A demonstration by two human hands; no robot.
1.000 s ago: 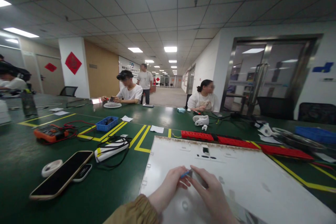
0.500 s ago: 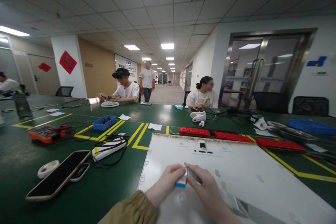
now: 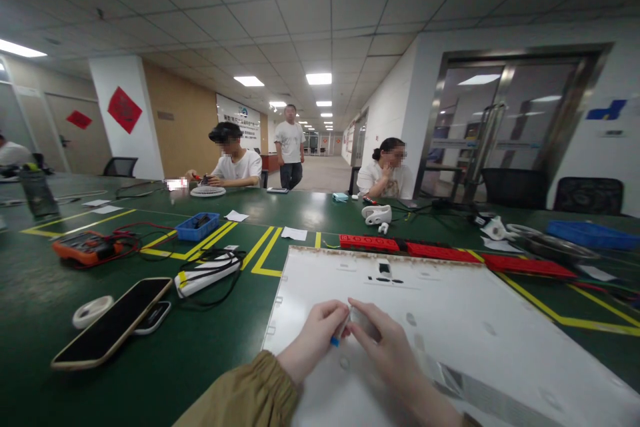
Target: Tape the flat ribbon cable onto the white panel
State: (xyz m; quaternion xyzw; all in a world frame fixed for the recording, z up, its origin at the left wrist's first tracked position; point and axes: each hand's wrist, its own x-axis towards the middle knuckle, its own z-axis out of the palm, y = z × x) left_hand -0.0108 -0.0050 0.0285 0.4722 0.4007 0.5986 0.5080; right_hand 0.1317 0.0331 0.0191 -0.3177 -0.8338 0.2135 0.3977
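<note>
My left hand (image 3: 315, 337), in a tan sleeve, and my right hand (image 3: 387, 350) meet over a large white panel (image 3: 450, 320) lying flat on the green table. Both pinch a small object with a blue edge (image 3: 339, 335) between their fingertips; a strip of clear film (image 3: 360, 320) appears to run from it under my right fingers. A grey strip of tape (image 3: 480, 390) lies on the panel to the right of my right wrist.
A phone (image 3: 113, 321), a white round case (image 3: 93, 311) and a white power strip with black cable (image 3: 207, 275) lie left of the panel. Red power strips (image 3: 450, 252) run behind it. An orange multimeter (image 3: 83, 247) and blue tray (image 3: 197, 225) sit farther left. People sit across the table.
The view has tilted up a little. My hands stay together on the small blue-edged object, which has turned so less of its blue shows. The person standing in the back has walked nearer.
</note>
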